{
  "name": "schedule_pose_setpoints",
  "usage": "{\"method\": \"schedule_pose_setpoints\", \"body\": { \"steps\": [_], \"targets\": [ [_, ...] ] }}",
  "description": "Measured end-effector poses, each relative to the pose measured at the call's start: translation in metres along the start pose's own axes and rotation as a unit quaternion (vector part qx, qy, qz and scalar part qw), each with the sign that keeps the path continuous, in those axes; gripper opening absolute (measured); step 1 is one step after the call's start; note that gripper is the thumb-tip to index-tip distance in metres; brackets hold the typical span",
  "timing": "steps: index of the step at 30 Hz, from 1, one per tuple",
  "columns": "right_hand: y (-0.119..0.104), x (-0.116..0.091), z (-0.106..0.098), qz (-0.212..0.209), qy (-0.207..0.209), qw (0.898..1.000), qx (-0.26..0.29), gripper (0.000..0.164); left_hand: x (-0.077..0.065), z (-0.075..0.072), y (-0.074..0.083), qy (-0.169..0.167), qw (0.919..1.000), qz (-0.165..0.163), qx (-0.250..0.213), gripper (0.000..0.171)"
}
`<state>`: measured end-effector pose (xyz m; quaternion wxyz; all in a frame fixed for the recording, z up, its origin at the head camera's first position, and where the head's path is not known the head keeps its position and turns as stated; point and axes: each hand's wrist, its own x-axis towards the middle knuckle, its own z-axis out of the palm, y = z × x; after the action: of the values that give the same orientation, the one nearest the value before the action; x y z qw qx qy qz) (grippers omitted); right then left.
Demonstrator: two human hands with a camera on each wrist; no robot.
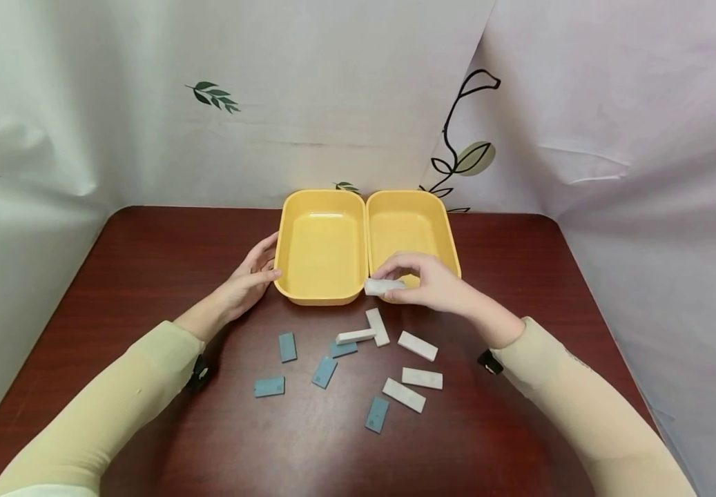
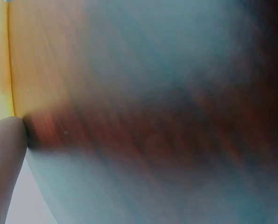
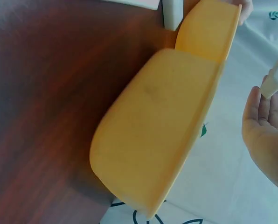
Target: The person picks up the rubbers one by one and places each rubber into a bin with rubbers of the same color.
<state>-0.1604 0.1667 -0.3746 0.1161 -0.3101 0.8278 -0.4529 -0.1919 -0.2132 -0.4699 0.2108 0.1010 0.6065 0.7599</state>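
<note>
Right hand (image 1: 429, 283) partly hiding yellow tray (image 1: 404, 231), blue tile (image 1: 345, 350) perhaps under white block (image 1: 355, 336)

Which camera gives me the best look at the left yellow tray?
The head view: it shows the left yellow tray from above, inside included, with the left hand at its rim. The right wrist view shows only part of its outer wall; the left wrist view, just some yellow at the edge.
</note>
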Motion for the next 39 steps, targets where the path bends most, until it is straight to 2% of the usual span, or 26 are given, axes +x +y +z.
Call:
{"method": "schedule_pose_setpoints", "body": {
  "steps": [11,20,39],
  "targets": [
    [0.002,0.040,-0.009,0.006,0.016,1.000,-0.012,0.030,0.002,-0.001,0.000,0.001,1.0000,-0.001,0.002,0.083],
    [-0.002,0.078,-0.007,0.020,0.018,0.999,-0.025,0.029,0.002,-0.002,-0.001,0.015,0.9999,0.001,-0.005,0.085],
    [0.000,0.151,0.002,0.069,0.016,0.998,0.001,0.030,0.002,-0.001,0.000,0.018,0.9998,0.000,0.001,0.085]
  ]
}}
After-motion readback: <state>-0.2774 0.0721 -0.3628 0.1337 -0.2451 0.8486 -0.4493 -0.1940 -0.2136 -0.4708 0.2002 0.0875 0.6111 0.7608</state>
